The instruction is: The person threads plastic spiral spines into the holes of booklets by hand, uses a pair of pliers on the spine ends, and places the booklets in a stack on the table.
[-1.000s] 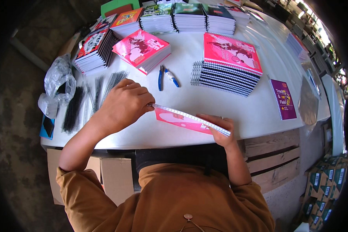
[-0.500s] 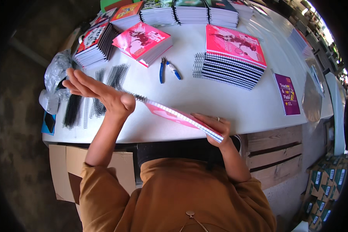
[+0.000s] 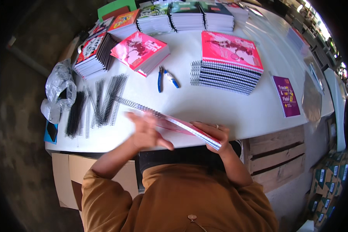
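Pink-covered and thin, a notebook (image 3: 189, 129) is held edge-on above the near rim of the white table (image 3: 205, 104), with a black wire spiral (image 3: 137, 105) running out from its far left end. The right hand (image 3: 214, 133) has its grip clamped on the near right end of the notebook, fingers curled over the top (a ring shows on one of them). The left hand (image 3: 147, 133) is blurred; its fingers are spread apart and flat against the left part of the notebook, closed on nothing.

Just left of the hands lies a loose row of black binding spirals (image 3: 98, 104), and beyond them a crumpled clear plastic bag (image 3: 58, 92) sits at the table's left edge. Blue-handled pliers (image 3: 164, 77) lie near the middle of the table. Behind them rests a small pile of pink notebooks (image 3: 141, 52), and to the right a taller stack of spiral-bound notebooks with a pink cover on top (image 3: 228, 62). A purple booklet (image 3: 286, 96) lies alone further right. More stacks line the far edge. Cardboard boxes (image 3: 67, 178) stand under the table at the left.
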Demonstrator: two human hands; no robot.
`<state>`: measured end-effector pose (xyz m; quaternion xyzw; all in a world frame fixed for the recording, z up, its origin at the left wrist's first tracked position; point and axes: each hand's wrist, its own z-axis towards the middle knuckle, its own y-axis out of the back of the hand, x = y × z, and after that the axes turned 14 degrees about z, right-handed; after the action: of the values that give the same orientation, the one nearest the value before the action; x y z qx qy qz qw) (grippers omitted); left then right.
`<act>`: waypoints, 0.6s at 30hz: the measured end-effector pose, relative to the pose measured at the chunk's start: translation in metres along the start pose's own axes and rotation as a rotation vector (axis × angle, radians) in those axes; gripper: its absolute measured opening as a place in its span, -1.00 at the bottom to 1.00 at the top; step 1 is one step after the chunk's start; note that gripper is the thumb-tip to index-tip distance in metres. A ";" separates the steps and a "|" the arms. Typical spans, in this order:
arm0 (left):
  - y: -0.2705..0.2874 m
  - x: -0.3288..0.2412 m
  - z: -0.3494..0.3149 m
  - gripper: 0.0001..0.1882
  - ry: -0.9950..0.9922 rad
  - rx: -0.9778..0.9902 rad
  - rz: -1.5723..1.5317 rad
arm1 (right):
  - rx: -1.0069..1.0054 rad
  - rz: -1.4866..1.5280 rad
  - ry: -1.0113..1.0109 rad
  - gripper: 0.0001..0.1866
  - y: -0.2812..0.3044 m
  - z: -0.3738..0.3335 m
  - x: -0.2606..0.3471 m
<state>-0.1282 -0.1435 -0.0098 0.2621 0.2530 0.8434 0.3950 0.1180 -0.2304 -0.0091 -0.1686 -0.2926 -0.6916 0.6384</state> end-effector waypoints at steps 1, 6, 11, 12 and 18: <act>0.009 0.041 0.013 0.21 0.030 -0.303 0.107 | 0.007 0.014 -0.054 -0.67 -0.006 -0.004 0.004; -0.028 -0.028 -0.027 0.19 0.132 0.025 0.076 | -0.027 0.074 -0.029 -0.64 -0.012 -0.002 0.000; 0.004 -0.002 0.026 0.20 0.090 -0.210 0.324 | -0.009 0.115 -0.158 -0.65 -0.012 -0.002 0.004; -0.004 0.000 0.027 0.19 0.179 -0.266 0.231 | -0.006 0.118 -0.167 -0.65 -0.016 -0.004 0.005; -0.017 -0.029 0.011 0.06 0.013 -0.185 0.122 | -0.137 0.076 -0.096 -0.73 -0.006 -0.003 0.002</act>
<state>-0.0956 -0.1547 -0.0197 0.2339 0.1604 0.8874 0.3635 0.1118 -0.2335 -0.0111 -0.2559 -0.2683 -0.6766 0.6362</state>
